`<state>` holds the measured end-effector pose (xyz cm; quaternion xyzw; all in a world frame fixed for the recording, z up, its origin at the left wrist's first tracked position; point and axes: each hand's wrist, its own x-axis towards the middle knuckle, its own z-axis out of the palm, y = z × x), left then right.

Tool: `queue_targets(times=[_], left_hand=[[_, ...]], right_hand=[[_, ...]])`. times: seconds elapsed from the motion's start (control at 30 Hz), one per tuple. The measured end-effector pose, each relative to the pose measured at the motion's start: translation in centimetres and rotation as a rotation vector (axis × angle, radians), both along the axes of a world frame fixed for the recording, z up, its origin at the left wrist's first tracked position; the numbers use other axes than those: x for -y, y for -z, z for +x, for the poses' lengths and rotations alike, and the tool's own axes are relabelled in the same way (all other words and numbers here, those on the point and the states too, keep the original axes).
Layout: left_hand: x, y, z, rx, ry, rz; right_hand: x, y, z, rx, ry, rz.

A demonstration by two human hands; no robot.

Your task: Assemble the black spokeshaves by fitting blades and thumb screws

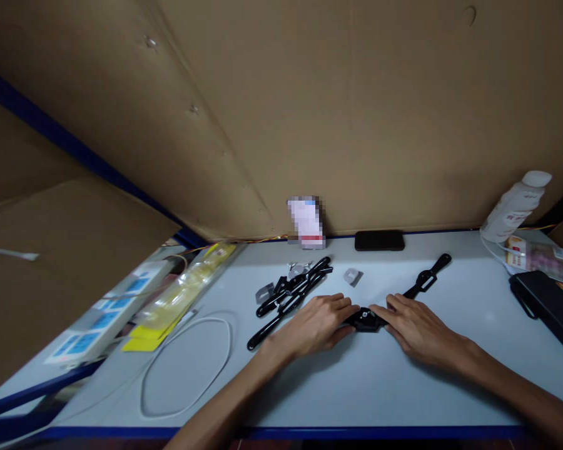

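A black spokeshave (366,320) lies across the middle of the workbench, its centre body showing between my two hands. My left hand (327,322) is closed around its left handle, and my right hand (413,326) grips the right end; the fingers cover both handles. Just beyond my right hand rests another black spokeshave frame (425,280), with an opening in its middle. Left of my left hand, several black spokeshave frames (293,294) are heaped together. Among them are small silver screws (304,267) and a grey metal blade (264,292). A second metal blade (353,277) lies apart behind my hands.
Against the cardboard wall (356,125) stand a blurred-out phone-like item (307,222) and a flat black phone (380,240). To the right are a bottle (516,206) and a black case (547,309). A white cable (185,369), yellow packets (178,300) and a power strip (103,319) occupy the left.
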<state>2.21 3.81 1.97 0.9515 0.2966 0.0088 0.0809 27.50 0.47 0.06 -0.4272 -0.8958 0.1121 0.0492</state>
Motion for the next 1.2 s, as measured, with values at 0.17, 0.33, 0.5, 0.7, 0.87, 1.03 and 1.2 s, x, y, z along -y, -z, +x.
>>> queue_targets(times=[0.17,0.33,0.5,0.7,0.87,1.03,1.2], left_hand=[[-0.1,0.3,0.0,-0.019,-0.023,0.013],[-0.1,0.3,-0.1,-0.008,0.000,0.042],[0.0,0.4,-0.1,-0.014,0.015,0.078],[0.1,0.5,0.3,0.112,-0.033,0.096],[0.1,1.5,1.0,0.293,-0.023,0.088],[0.0,2.5,1.2,0.425,0.035,0.000],[0.3,2.1,1.5,0.525,-0.154,-0.071]], right_hand=[[0.0,0.1,-0.1,-0.018,0.034,-0.015],[0.1,0.0,-0.1,-0.014,0.025,0.016],[0.0,0.3,0.0,-0.037,0.023,0.029],[-0.1,0.4,0.1,-0.027,0.001,0.061],[-0.1,0.5,0.1,-0.025,-0.002,0.080],[-0.3,0.5,0.2,-0.030,-0.013,0.121],[-0.3,0.5,0.2,-0.053,0.003,0.127]])
